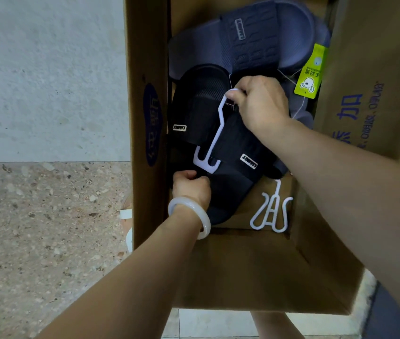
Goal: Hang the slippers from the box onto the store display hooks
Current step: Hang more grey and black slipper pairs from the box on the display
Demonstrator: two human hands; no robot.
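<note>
Both my hands reach into an open cardboard box (147, 99). A pair of black slippers (230, 152) lies in it, with a white plastic hanger (215, 133) threaded between the two. My right hand (260, 101) pinches the top hook of that hanger. My left hand (190, 185), with a pale bangle on the wrist, grips the heel end of the nearer black slipper. Behind them lies a grey-blue slipper (250, 37) with a green tag (310, 72).
A spare white hanger (271, 211) lies loose on the box floor at the right. A second cardboard box (375, 69) with blue print stands to the right. Speckled stone floor (47, 228) and a pale wall (47, 69) are on the left.
</note>
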